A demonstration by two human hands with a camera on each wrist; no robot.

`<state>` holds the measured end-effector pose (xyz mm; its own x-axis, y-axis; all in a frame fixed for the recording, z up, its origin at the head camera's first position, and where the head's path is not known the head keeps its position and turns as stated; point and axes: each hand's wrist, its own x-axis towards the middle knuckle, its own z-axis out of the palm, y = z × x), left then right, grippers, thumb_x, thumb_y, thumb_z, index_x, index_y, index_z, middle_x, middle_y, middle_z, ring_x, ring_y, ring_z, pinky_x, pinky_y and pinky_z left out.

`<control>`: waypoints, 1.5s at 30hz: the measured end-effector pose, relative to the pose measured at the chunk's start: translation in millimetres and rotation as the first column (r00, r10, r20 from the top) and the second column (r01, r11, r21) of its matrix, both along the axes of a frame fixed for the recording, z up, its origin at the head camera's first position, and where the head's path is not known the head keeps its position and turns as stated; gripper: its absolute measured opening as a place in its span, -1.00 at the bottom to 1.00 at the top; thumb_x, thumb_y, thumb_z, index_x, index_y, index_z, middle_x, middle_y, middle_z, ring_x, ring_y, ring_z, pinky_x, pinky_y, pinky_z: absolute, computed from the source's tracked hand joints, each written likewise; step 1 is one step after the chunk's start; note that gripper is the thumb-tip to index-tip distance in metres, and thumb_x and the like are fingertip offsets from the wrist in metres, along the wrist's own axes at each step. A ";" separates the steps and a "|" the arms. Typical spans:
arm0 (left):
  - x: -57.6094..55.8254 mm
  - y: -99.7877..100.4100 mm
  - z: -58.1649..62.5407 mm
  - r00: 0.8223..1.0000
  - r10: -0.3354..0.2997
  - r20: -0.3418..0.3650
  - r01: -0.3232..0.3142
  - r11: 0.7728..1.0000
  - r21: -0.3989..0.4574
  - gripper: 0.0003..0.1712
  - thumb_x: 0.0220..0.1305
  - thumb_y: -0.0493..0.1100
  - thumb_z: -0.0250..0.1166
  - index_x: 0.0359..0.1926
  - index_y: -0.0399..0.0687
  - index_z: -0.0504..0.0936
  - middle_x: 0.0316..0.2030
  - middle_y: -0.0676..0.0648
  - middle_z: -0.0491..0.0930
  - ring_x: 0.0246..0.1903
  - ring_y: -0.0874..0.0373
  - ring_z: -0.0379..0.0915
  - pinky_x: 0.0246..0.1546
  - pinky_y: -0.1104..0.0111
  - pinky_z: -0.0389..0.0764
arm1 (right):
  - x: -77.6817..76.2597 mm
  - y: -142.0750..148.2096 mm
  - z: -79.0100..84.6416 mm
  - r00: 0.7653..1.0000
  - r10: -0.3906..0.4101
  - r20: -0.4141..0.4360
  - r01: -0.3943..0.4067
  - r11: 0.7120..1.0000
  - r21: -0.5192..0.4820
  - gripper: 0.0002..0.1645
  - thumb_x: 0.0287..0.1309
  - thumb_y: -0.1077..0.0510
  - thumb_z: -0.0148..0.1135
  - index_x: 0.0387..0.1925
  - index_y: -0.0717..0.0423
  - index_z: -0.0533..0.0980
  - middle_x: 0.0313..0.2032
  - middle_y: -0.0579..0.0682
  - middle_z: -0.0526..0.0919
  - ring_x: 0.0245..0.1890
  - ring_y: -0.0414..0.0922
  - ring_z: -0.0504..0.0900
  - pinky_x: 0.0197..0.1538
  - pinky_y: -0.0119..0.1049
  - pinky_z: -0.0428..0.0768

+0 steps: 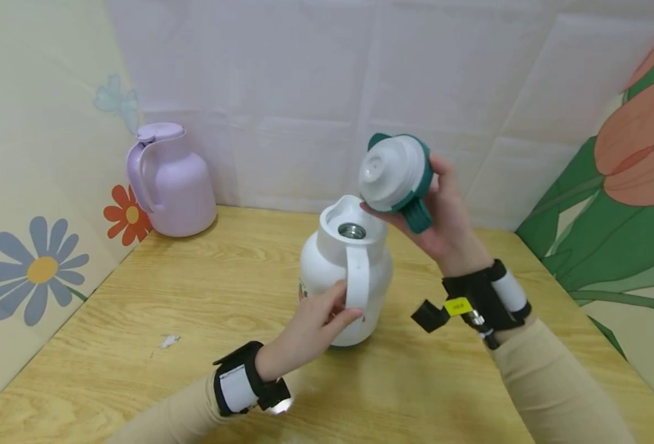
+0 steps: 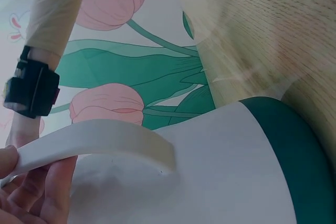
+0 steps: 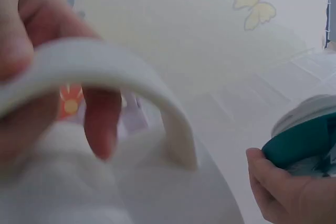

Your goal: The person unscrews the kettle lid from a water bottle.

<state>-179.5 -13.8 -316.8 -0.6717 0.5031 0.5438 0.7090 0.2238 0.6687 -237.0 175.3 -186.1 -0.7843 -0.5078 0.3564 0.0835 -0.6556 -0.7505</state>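
Note:
A white thermos jug (image 1: 318,265) with a green base stands upright on the table, its mouth uncovered and a shiny round neck opening showing inside. My left hand (image 1: 310,330) grips the jug's handle (image 2: 115,137), thumb on one side and fingers reaching through the loop. Up and to the right of the mouth, my right hand (image 1: 445,222) holds the jug's lid (image 1: 396,172), a white stopper with a green rim and tab. The lid is tilted so its white underside faces the head camera. In the right wrist view, fingers (image 3: 278,182) curl under the green rim.
A closed lilac thermos jug (image 1: 179,185) stands at the table's back left corner. A small white scrap (image 1: 169,341) lies on the wooden table (image 1: 221,277) at left. White and flower-printed cloths hang around the back and sides.

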 end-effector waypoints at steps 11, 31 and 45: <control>-4.0 -1.4 3.4 0.985 -0.075 0.157 0.063 0.995 0.078 -0.63 0.26 -0.25 0.18 0.07 -0.28 0.44 -0.16 -0.22 0.62 -0.18 0.06 0.57 -0.20 0.45 0.55 | 37.1 -20.4 -16.5 0.938 0.196 0.286 -0.020 0.855 -0.519 -0.28 0.27 -0.15 -0.12 0.37 0.02 0.08 0.35 0.21 0.08 0.31 0.26 0.11 0.29 0.03 0.24; -1.6 -10.2 82.6 0.692 -0.522 0.499 0.178 0.793 0.582 -0.46 0.44 -0.09 -0.20 0.09 -0.56 0.33 -0.35 0.00 0.64 -0.31 0.18 0.61 -0.17 0.27 0.61 | 68.5 -42.2 -24.5 0.974 -0.033 0.225 0.095 0.957 -0.273 -0.22 0.31 -0.40 -0.52 0.40 -0.10 -0.01 0.41 0.08 -0.01 0.39 0.13 0.01 0.41 -0.03 -0.27; -8.9 -21.1 91.0 0.680 -0.506 0.530 -0.038 0.698 0.715 -0.52 0.46 -0.13 -0.11 0.14 -0.51 0.30 -0.37 0.02 0.69 -0.31 0.22 0.63 -0.15 0.37 0.60 | 65.6 -44.9 -24.9 0.970 -0.237 0.052 0.227 0.962 0.154 -0.31 0.36 -0.31 -0.59 0.36 -0.08 -0.01 0.25 -0.04 0.14 0.09 -0.19 0.26 0.13 -0.40 0.32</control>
<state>-188.4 -34.9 -225.9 -0.8739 0.4158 0.2518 -0.0155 -0.5416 0.8405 -171.3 130.5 -211.0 -0.9070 -0.3513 0.2324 -0.0025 -0.5472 -0.8370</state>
